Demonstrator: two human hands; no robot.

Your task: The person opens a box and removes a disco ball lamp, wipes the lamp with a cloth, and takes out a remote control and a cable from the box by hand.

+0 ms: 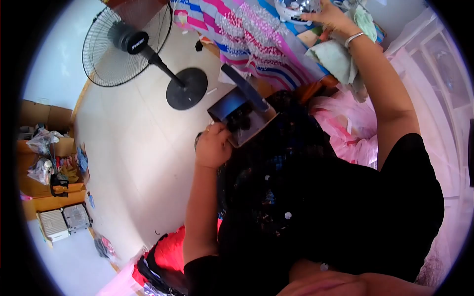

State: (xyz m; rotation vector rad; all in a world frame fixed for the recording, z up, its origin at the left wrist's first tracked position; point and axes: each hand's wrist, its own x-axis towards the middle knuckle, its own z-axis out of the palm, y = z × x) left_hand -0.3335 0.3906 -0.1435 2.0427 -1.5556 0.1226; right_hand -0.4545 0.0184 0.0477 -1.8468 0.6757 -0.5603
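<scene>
My left hand (pixel 214 145) is closed on the near left edge of a small dark open box (pixel 252 129) at my lap. A dark blue strip (pixel 245 88) stands up across the box like a handle or flap, and the inside looks dark and shiny. Stretched out to the upper right, my right hand (pixel 335 18) has its fingers around the side of a white object with a clear, shiny top (pixel 296 11). The frame's top edge cuts that object off, so its kind is unclear. Beneath my right wrist lies a pale green cloth (pixel 333 59).
A black standing fan (pixel 185 89) is on the pale floor ahead. Striped, patterned bedding (pixel 266 39) covers the surface at the top. Cardboard boxes with bagged items (pixel 54 158) line the left wall. Pink netting (pixel 345 126) hangs at right, and red fabric (pixel 170 254) lies lower left.
</scene>
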